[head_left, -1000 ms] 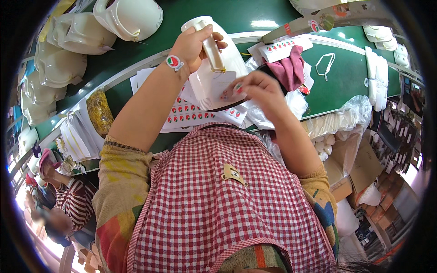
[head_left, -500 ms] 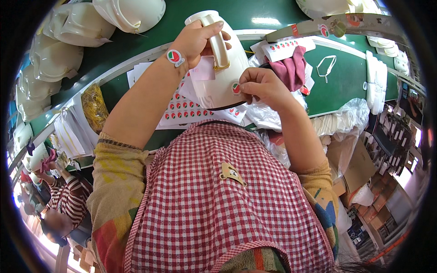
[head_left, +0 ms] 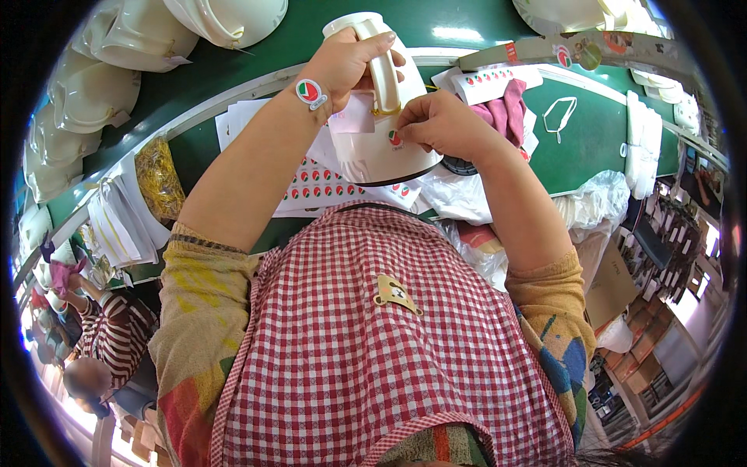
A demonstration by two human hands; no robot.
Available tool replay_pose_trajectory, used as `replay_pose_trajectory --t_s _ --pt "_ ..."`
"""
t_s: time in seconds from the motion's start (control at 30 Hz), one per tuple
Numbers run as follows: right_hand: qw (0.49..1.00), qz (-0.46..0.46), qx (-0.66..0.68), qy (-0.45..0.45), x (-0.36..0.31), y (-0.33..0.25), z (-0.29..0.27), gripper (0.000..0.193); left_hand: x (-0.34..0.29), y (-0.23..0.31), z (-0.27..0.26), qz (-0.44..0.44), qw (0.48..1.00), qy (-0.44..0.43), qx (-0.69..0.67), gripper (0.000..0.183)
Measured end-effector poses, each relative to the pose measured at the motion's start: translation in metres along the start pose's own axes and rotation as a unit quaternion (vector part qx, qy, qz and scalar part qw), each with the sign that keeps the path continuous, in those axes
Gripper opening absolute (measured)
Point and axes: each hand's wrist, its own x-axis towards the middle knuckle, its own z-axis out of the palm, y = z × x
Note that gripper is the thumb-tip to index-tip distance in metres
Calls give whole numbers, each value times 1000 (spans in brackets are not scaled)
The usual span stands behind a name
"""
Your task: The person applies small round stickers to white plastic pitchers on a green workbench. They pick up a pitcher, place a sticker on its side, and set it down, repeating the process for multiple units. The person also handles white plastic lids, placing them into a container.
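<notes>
My left hand (head_left: 350,66) is wrapped round the handle of a white kettle (head_left: 373,159), which hangs tilted over the bench with its dark-rimmed base toward me. A pale pink paper slip (head_left: 352,114) lies against the kettle's side below the handle. The bent fingers of my right hand (head_left: 440,128) pinch at the edge of a small round red-and-green sticker (head_left: 394,138) on the kettle's side. Whether the whole sticker lies flat cannot be seen. Another such sticker (head_left: 309,92) is on my left wrist.
Sheets of stickers (head_left: 311,187) lie under the kettle. Several white kettles (head_left: 97,89) line the left. A maroon cloth (head_left: 506,113), a white loop (head_left: 559,117) and clear plastic bags (head_left: 455,194) are to the right. A person in a striped top (head_left: 117,335) is at lower left.
My right hand has moved up and left along the kettle, and the sticker now sits higher at its fingertips. The kettle has turned slightly in my left hand's grip.
</notes>
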Motion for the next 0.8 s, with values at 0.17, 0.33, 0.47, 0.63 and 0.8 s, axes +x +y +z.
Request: replay_pose_trajectory --t_s 0.17,0.33,0.47,0.63,0.8 --pt "991 -13 -92 97 -3 6 8 21 0 1 4 4 1000 -3 8 38" --pt "936 -68 -272 213 -15 1 26 28 0 -1 4 9 1000 7 12 40" --pt "920 -28 -280 273 -20 -7 19 54 -3 0 5 15 1000 18 16 42" --pt "900 -157 -263 311 -19 42 33 97 4 4 -13 -71 994 -59 -62 35" --pt "942 -99 29 320 -46 86 12 81 -17 53 10 31 996 -72 50 33"
